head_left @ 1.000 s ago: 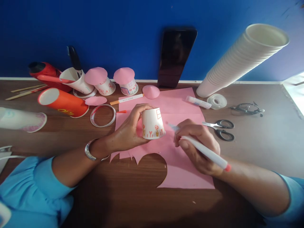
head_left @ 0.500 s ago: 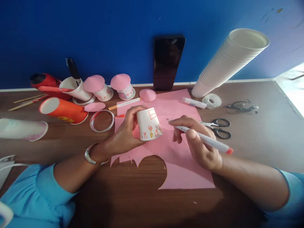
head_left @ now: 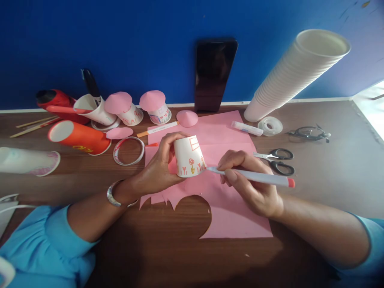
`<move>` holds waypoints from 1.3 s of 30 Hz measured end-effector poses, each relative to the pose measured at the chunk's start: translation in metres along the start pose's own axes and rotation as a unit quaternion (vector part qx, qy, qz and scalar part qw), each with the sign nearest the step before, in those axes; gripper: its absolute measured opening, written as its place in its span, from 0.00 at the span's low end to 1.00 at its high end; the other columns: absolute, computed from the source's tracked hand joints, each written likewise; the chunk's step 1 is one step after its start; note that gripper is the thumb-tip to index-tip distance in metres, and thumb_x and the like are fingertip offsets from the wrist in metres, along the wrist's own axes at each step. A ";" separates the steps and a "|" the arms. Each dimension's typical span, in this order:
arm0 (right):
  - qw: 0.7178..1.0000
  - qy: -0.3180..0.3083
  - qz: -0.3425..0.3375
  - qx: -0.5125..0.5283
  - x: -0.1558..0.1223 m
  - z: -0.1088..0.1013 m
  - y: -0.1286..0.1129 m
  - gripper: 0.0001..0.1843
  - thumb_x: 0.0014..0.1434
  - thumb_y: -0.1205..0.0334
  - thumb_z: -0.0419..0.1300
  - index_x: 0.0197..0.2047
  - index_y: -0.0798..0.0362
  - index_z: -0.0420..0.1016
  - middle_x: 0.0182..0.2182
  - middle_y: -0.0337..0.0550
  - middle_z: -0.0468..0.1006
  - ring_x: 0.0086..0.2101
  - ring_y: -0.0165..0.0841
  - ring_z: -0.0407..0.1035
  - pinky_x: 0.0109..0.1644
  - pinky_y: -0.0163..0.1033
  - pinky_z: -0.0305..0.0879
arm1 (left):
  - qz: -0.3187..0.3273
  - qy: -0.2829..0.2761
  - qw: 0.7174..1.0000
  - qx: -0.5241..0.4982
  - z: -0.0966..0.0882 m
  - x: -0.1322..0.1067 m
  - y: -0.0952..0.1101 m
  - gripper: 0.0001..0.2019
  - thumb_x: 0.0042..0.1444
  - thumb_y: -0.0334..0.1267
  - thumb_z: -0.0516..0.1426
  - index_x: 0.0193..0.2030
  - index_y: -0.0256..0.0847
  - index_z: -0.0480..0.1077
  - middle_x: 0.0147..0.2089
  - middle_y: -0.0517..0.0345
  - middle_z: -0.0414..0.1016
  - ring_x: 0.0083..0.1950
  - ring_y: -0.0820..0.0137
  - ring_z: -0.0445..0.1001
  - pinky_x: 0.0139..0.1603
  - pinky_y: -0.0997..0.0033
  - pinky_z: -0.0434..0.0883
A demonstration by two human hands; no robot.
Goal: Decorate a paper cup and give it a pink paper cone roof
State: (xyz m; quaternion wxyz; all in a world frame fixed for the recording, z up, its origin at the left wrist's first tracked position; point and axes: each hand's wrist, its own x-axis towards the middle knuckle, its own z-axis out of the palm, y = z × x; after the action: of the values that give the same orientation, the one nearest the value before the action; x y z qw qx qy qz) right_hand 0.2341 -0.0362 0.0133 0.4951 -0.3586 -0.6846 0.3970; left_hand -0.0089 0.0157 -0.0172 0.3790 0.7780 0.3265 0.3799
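Observation:
My left hand (head_left: 159,168) is closed around a small white paper cup (head_left: 189,156), held upside down above the pink paper sheet (head_left: 228,208). The cup bears a drawn orange window and small flowers near its rim. My right hand (head_left: 250,186) grips a white marker (head_left: 255,177) with an orange end cap. The marker's tip touches the cup's lower right edge. A silver bangle sits on my left wrist.
Along the blue wall stand two decorated cups with pink cone roofs (head_left: 154,106), a loose pink cone (head_left: 187,118), a dark phone (head_left: 214,74), a leaning stack of white cups (head_left: 294,72), an orange cup (head_left: 78,138), tape (head_left: 271,125), a glue stick (head_left: 247,128), scissors (head_left: 277,160) and a tape ring (head_left: 129,150).
My right hand has swung the marker down and left, bringing its tip onto the cup's lower edge. The left hand has kept hold of the cup, turning it slightly.

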 end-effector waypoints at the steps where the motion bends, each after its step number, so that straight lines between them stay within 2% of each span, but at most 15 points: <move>1: 1.000 0.002 -0.001 -0.007 0.000 0.000 0.000 0.05 0.68 0.67 0.57 0.41 0.52 0.74 0.29 0.37 0.75 0.29 0.29 0.71 0.32 0.37 0.68 | 0.007 0.002 1.000 -0.006 0.000 0.000 -0.001 0.39 0.52 0.37 0.71 0.66 0.47 0.56 0.65 0.44 0.65 0.67 0.54 0.70 0.65 0.47 0.77; 12: 1.000 -0.013 0.017 -0.017 -0.002 0.001 0.002 0.04 0.69 0.67 0.58 0.42 0.51 0.73 0.31 0.37 0.75 0.30 0.28 0.72 0.34 0.38 0.69 | 0.000 -0.009 1.000 -0.016 0.000 -0.001 0.001 0.40 0.53 0.35 0.71 0.67 0.48 0.55 0.67 0.46 0.64 0.69 0.55 0.68 0.67 0.50 0.75; 21: 1.000 -0.017 0.022 -0.012 0.000 0.001 0.003 0.04 0.69 0.66 0.57 0.42 0.50 0.73 0.33 0.38 0.75 0.31 0.28 0.72 0.34 0.38 0.69 | 0.011 -0.009 1.000 -0.010 0.000 0.001 0.003 0.39 0.53 0.34 0.71 0.66 0.48 0.55 0.66 0.47 0.65 0.67 0.57 0.70 0.65 0.54 0.76; 28: 0.999 -0.026 0.033 -0.001 0.001 0.002 0.003 0.05 0.69 0.66 0.57 0.41 0.51 0.73 0.32 0.37 0.75 0.30 0.27 0.71 0.35 0.37 0.68 | 0.006 -0.003 1.000 -0.013 0.001 0.001 0.003 0.39 0.53 0.36 0.71 0.66 0.48 0.56 0.66 0.46 0.65 0.67 0.57 0.70 0.65 0.54 0.76; 32: 0.999 -0.017 0.037 0.024 -0.001 0.001 0.004 0.06 0.70 0.65 0.56 0.40 0.51 0.74 0.32 0.36 0.74 0.30 0.27 0.70 0.35 0.37 0.67 | 0.007 -0.001 1.000 -0.027 0.001 0.001 0.000 0.40 0.51 0.37 0.72 0.66 0.47 0.56 0.66 0.45 0.64 0.67 0.55 0.69 0.65 0.51 0.76; 39: 0.999 -0.017 0.039 0.032 -0.002 0.000 0.004 0.06 0.71 0.64 0.56 0.40 0.51 0.73 0.32 0.37 0.72 0.30 0.28 0.68 0.34 0.39 0.66 | -0.002 -0.004 1.000 -0.018 0.001 0.001 0.003 0.39 0.52 0.34 0.72 0.65 0.48 0.56 0.65 0.47 0.64 0.67 0.58 0.69 0.66 0.52 0.76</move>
State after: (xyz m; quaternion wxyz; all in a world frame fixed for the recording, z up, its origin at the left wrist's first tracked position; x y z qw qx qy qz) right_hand 0.2350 -0.0361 0.0086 0.4789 -0.3615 -0.6655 0.4439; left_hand -0.0073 0.0153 -0.0148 0.3951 0.7717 0.3196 0.3824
